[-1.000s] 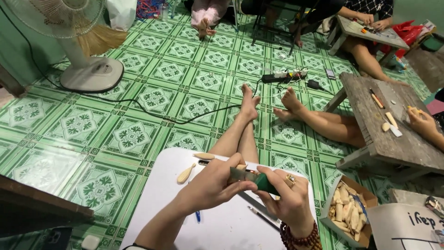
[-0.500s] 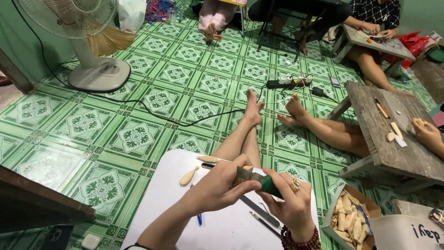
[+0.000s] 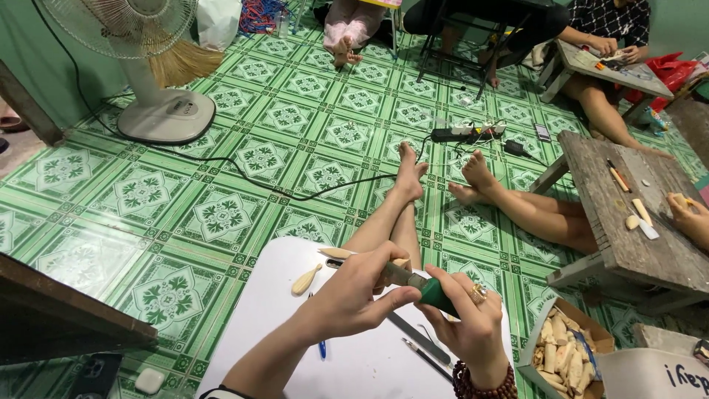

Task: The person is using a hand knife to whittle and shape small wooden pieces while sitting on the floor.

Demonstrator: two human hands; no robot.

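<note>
My right hand (image 3: 467,321) grips a green-handled carving knife (image 3: 430,292) whose blade points left. My left hand (image 3: 354,294) holds a small pale wooden piece (image 3: 399,264) against the blade, thumb pressed near the knife. Both hands hover over a white lap board (image 3: 295,318). On the board lie a carved wooden spoon blank (image 3: 306,279), another pale piece (image 3: 336,253), a blue pen (image 3: 322,348) and thin metal tools (image 3: 421,346). My bare legs (image 3: 391,214) stretch out beyond the board.
A cardboard box of wooden pieces (image 3: 563,353) sits at my right. A low wooden table (image 3: 628,207) with another person's hand (image 3: 690,218) stands right. Other people's legs (image 3: 532,210), a power strip (image 3: 467,133), a cable and a standing fan (image 3: 151,66) are on the green tiled floor.
The view has tilted slightly; my hands stay together on the knife and wooden piece, shifting a little right over the board.
</note>
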